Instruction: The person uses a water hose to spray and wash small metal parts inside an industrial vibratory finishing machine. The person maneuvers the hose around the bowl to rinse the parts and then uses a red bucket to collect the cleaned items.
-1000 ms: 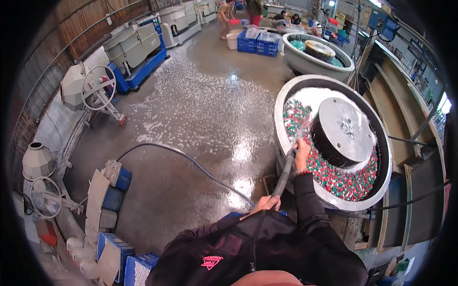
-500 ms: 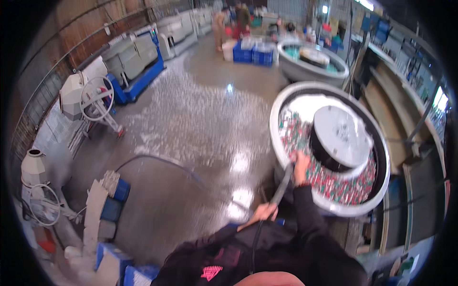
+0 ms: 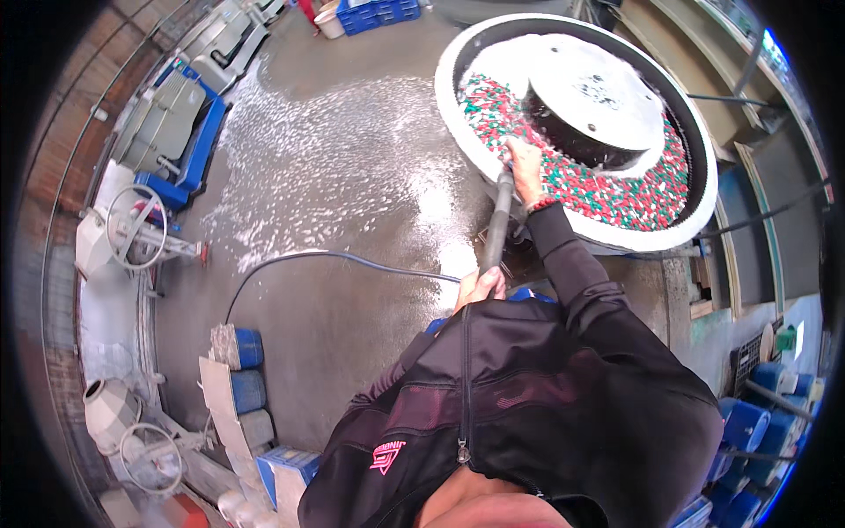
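A grey hose [image 3: 497,224] runs from my waist up to the rim of a big round tub [image 3: 616,233]. My right hand [image 3: 526,167] is closed around its front end, just over the near left part of the rim. Lower down, close to my jacket, my left hand [image 3: 482,286] grips the same hose. Inside the tub lie many small red, green and white pieces [image 3: 581,185], with white foam [image 3: 502,62] at the far left side. A broad pale-topped drum [image 3: 598,92] stands in the tub's middle. Whether water leaves the hose I cannot tell.
A dark hose [image 3: 352,258] loops across the wet floor [image 3: 334,176], which has foam on it. Machines with handwheels [image 3: 136,227] line the left wall. Blue containers [image 3: 249,392] stand lower left, several blue drums [image 3: 746,427] lower right, and blue crates [image 3: 378,15] at the back.
The view has tipped downward, so the tub and floor sit higher in the picture and more of my jacket shows. Both hands remain on the hose.
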`<move>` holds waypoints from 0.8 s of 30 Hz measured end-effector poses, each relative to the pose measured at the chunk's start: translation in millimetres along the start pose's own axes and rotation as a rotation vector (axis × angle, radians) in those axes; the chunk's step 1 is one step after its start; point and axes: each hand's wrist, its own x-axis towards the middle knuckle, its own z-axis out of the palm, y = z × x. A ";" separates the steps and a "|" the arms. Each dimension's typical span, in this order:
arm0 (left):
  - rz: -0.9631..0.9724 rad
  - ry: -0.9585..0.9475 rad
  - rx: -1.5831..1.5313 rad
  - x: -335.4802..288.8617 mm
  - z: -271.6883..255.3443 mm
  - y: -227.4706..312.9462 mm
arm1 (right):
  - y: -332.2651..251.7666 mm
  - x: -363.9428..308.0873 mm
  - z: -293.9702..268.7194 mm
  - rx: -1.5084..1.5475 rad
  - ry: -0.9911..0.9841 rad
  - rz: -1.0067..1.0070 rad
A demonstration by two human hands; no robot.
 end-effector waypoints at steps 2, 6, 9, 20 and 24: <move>-0.006 0.114 -0.103 -6.3 12.3 4.4 | -20.6 4.5 7.9 -0.059 -0.002 -0.023; 0.017 -0.032 -0.030 1.0 1.2 0.1 | -25.2 6.5 4.3 -0.085 0.021 -0.021; 0.011 -0.021 0.025 4.6 7.6 -1.5 | -7.3 1.7 -18.8 -0.039 -0.111 0.029; -0.091 -0.342 0.291 23.8 34.7 -10.1 | -41.5 -58.4 -145.6 -0.671 -0.040 -0.316; -0.309 -0.515 0.156 25.1 93.0 -19.5 | -59.4 -83.4 -201.5 -0.815 0.334 -0.169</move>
